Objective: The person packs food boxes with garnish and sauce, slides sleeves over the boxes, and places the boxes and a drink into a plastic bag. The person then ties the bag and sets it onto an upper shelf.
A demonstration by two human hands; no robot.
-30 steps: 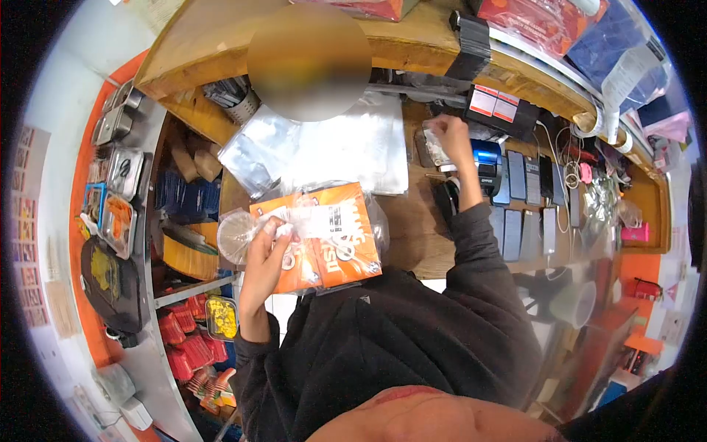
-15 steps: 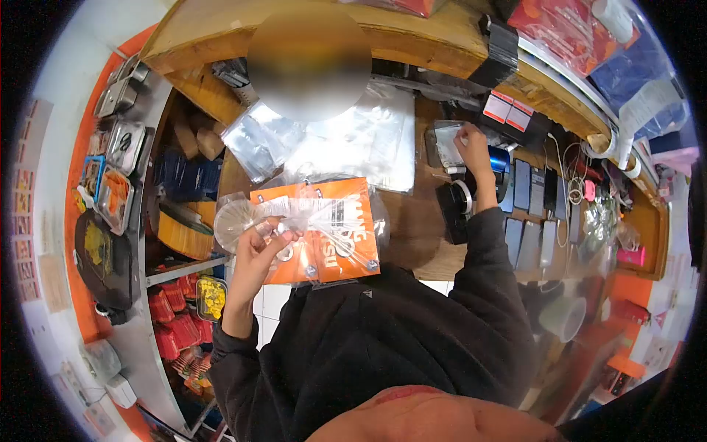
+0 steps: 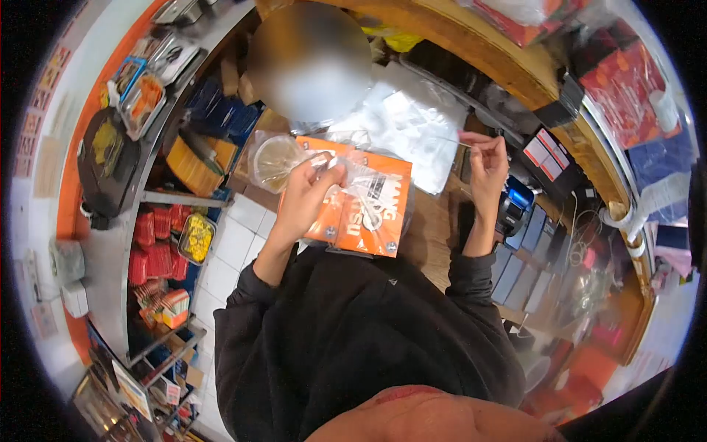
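Gathered clear plastic is pinched in my left hand [image 3: 308,190], with a round lidded tub [image 3: 278,163] inside a clear bag just left of the fingers. Beneath that hand lies an orange printed packet [image 3: 353,214] in clear wrapping, at the table's near edge. My right hand [image 3: 487,166] is raised over the table to the right, its fingers closed in a pinch. What those fingers hold is too small to name; a thin line shows beside them. The blue and black device [image 3: 517,200] sits just right of my right wrist.
Clear plastic bags [image 3: 412,125] lie at the table's back. Several phones [image 3: 523,254] are in rows at the right, beside white cables [image 3: 582,236]. A black box with white-and-red labels [image 3: 546,154] stands behind them. At the left are red packets [image 3: 157,250] and a yellow-filled tray [image 3: 197,238].
The view has swung round. My right hand has lifted from the small clear box near the black box and moved toward the orange packet. My left hand still pinches the plastic.
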